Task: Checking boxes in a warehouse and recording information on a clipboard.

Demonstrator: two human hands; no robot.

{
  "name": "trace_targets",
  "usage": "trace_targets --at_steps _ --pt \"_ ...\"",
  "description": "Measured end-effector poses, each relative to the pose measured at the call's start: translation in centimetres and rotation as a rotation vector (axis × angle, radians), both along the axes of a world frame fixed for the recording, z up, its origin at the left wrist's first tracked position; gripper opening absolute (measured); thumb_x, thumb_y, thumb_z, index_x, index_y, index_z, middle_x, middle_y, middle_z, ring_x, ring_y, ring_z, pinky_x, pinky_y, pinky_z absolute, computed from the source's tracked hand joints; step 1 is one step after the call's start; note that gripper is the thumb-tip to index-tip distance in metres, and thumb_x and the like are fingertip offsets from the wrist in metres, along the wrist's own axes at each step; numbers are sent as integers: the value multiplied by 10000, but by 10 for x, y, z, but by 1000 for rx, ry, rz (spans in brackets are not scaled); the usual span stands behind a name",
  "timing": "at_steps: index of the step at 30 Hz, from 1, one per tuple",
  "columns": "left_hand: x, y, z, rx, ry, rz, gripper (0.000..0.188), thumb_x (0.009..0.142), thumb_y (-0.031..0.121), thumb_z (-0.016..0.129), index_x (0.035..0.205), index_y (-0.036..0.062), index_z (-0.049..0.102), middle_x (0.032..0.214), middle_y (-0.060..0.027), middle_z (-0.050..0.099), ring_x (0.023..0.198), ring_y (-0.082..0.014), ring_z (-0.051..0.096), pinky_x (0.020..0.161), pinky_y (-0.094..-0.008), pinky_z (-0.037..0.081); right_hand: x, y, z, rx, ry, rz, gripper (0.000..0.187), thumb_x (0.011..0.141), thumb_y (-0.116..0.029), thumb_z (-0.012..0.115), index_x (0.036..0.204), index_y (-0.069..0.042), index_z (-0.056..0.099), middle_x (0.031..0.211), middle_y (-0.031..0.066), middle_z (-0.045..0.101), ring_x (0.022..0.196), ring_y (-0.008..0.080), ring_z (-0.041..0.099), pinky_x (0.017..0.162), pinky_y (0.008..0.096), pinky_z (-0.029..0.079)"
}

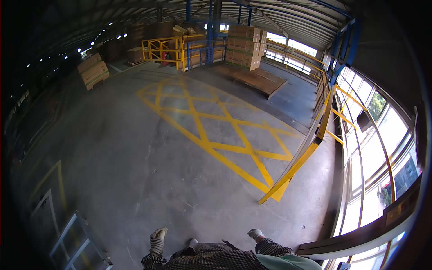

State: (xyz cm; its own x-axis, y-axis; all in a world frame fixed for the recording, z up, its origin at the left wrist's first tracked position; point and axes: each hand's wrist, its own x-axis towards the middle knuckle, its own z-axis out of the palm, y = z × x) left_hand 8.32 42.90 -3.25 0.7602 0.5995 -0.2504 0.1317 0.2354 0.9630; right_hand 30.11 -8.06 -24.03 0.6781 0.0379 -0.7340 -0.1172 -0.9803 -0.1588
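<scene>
While grey concrete floor takes up most of the view, bright tall windows bound the right side. Open concrete runs forward from both hands and away to the left. On it, a yellow crosshatched marking spans the middle ground; a yellow-edged barrier cuts across its right corner and limits room there.

Far edge: a tall carton stack, with a flat brown board in front of it; yellow railing stands to the left of these. A smaller carton pile sits farther left, well apart from the person.

Near edges: a long dark rail curves in at lower right, nearest the right hand; a pale metal frame lies at lower left, on the left hand's side but apart from it.

Both forearms are short in view, in checked sleeves. Left hand, in what looks like a pale glove with a striped cuff, points forward and slightly right. Right hand, similarly covered, slants inward to the left. The two are held well apart, on either side of the torso. Grip: cannot tell for either hand whether fingers are spread or pressed together; too small.
</scene>
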Motion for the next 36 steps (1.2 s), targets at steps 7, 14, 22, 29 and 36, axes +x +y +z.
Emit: trace_targets --at_steps 7,14,22,29,36 --pt "20 60 -3 85 64 -117 212 955 92 604 1096 -21 716 1064 -119 740 981 -194 681 944 -321 533 -63 12 -18 62 37 -21 453 911 -398 501 1254 -160 676 1342 104 629 1264 380 562 1061 457 454" --pt "59 5 -17 -30 27 -192 226 955 144 632 1088 -8 731 1046 -94 745 983 -172 674 934 -294 522 -104 -137 -73 96 -287 788 266 930 -180 578 1142 -94 714 1160 85 726 1044 250 701 889 368 557" --pt "100 -54 0 310 112 -381 298 968 271 660 1165 57 725 1039 -85 760 954 -170 692 883 -306 543 7 -32 6 300 8 -26 265 934 -184 579 1143 -90 712 1150 88 728 1034 245 703 885 365 558" --pt "53 -25 -18 124 195 -200 273 990 184 631 1220 51 697 1158 -99 735 1058 -196 684 984 -307 522 78 31 40 381 22 69 264 937 -188 580 1143 -86 710 1141 91 730 1024 241 704 882 363 559" --pt "38 -41 -35 112 230 -120 291 983 240 645 1196 54 716 1170 -107 731 1074 -210 680 964 -324 526 125 31 46 374 37 157 264 941 -192 581 1144 -82 709 1132 94 732 1015 237 706 879 361 560"
